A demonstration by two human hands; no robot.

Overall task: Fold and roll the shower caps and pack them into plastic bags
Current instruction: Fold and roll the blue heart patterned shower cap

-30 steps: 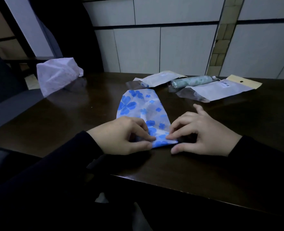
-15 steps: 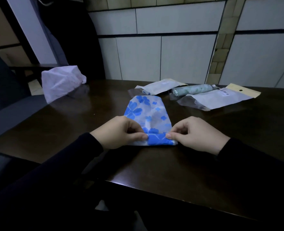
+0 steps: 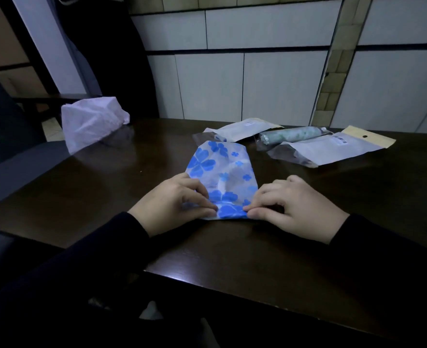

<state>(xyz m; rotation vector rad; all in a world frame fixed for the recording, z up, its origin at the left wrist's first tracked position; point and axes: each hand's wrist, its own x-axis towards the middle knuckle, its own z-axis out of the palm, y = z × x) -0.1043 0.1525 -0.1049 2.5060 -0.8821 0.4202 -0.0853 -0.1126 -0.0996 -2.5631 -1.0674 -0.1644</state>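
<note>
Left hand (image 3: 172, 204) and right hand (image 3: 295, 209) each pinch one blue-flowered shower cap (image 3: 222, 172); beyond them lie two plastic bags (image 3: 333, 149) and one rolled cap (image 3: 290, 134).

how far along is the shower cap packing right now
Done: one green-patterned rolled cap already sits inside a clear plastic bag beside the others. In hand: the left hand and right hand pinch the near end of the blue flower shower cap, folded flat, its roll barely begun. Left: finishing that roll and bagging it; the empty bag with the yellow header and another bag lie waiting.
</note>
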